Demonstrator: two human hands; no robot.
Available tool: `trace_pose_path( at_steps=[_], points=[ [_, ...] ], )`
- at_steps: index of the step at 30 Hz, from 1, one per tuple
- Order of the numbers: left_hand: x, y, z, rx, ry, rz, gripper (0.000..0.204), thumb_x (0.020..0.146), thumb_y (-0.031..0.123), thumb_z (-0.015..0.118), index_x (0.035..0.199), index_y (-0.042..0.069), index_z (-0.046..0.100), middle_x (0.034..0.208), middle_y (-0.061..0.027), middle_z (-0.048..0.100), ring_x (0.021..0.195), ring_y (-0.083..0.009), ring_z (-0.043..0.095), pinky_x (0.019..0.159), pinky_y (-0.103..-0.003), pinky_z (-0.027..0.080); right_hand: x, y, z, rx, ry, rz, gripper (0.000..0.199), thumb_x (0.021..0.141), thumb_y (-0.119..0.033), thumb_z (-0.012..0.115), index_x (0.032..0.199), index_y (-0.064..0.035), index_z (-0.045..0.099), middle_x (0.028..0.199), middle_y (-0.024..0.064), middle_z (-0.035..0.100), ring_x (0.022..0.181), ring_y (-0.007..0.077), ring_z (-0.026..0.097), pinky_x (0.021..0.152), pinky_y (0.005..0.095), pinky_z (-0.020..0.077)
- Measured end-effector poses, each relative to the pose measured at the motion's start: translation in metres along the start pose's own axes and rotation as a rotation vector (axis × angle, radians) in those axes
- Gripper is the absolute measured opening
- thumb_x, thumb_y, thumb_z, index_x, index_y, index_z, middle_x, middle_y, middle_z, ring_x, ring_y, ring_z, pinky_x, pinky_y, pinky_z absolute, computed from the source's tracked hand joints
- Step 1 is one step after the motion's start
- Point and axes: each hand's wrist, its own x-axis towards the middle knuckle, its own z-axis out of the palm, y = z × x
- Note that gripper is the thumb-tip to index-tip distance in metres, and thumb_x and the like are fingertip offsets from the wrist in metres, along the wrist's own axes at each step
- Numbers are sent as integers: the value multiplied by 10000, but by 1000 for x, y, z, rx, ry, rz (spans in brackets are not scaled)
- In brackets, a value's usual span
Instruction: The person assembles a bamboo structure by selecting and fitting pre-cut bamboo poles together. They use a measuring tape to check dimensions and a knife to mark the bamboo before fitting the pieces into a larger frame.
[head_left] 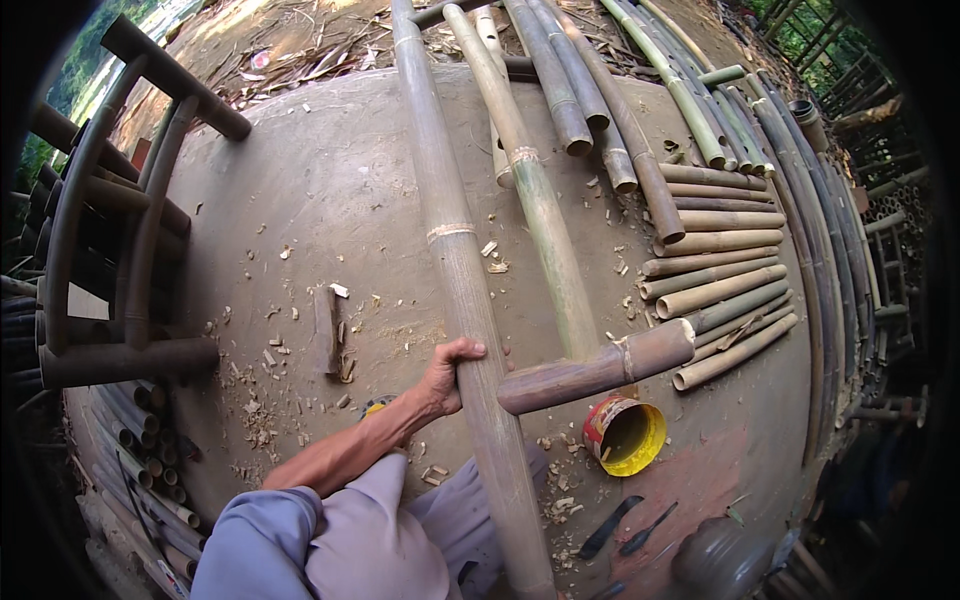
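My left hand [447, 378] is wrapped round a long, thick bamboo pole [458, 270], which runs from the bottom edge to the top of the view. The thumb lies across the pole and part of the fingers is hidden behind it. Just right of the hand, a short, thick bamboo crosspiece [600, 368] meets the pole. A thinner bamboo pole [540, 210], greenish in the middle, runs beside the thick one and ends at the crosspiece. At the top, another dark crosspiece shows between the poles. My right hand is not in view.
A yellow-rimmed can [648, 452] lies tipped near the crosspiece. Two dark bladed tools [610, 526] lie closer to me. Cut bamboo pieces [730, 240] are stacked at right. A bamboo frame [130, 200] stands at left above more poles [140, 430]. Shavings and a wood block [326, 330] litter the floor.
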Motion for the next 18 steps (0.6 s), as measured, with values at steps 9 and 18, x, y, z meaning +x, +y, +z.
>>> trace_pose_path(
  at_steps=[9, 18],
  points=[
    [12, 46, -49, -33, 110, 146, 581, 778, 345, 650, 1178, -35, 467, 1017, -167, 608, 935, -280, 621, 871, -445, 507, 35, -72, -4, 11, 59, 60, 731, 605, -341, 833, 1201, -76, 503, 1047, 227, 561, 930, 414, 561, 787, 474, 475],
    [-22, 32, -58, 38, 185, 152, 521, 799, 361, 664, 1149, 3, 523, 954, -141, 630, 848, -232, 641, 781, -400, 530, 146, -217, 38, 58, 132, -345, 843, 575, -169, 802, 1298, 2, 404, 1035, 229, 577, 952, 404, 561, 825, 464, 452]
  ],
)
